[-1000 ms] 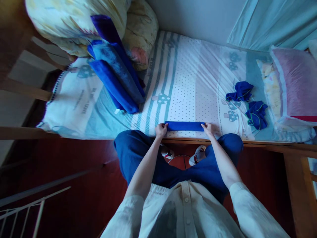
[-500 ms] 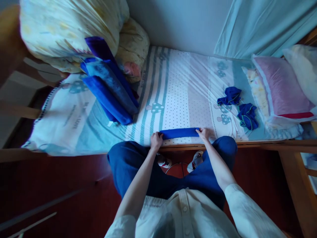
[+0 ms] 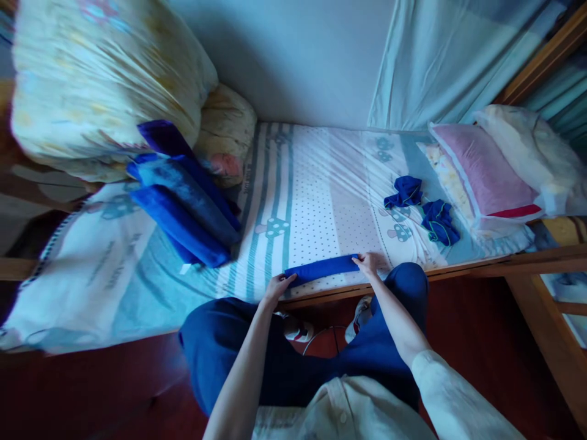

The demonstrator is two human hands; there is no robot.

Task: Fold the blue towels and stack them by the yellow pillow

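A narrow, flat strip of folded blue cloth (image 3: pixel 323 270) lies along the front edge of the bed. Its left end is pinched by my left hand (image 3: pixel 277 287), and its right end is between the closed fingers of my right hand (image 3: pixel 367 265). Further back on the right, two crumpled blue cloths with green edging, one (image 3: pixel 405 191) behind the other (image 3: pixel 439 222), rest on the patterned sheet (image 3: pixel 314 214). To the left lies a pile of rolled or folded blue cloths (image 3: pixel 183 214), some darker than others.
A large pale floral bundle (image 3: pixel 110 79) stands at the back left against the wall. On the right are a pink pillow (image 3: pixel 486 168) and a whitish one (image 3: pixel 536 159). A wooden rail (image 3: pixel 504 263) runs along the bed's front. A light curtain (image 3: pixel 426 67) hangs behind.
The camera view has shifted and tilted, so the bed sits lower and slanted. Both hands still hold the strip's ends; no cloth has clearly moved on the bed.
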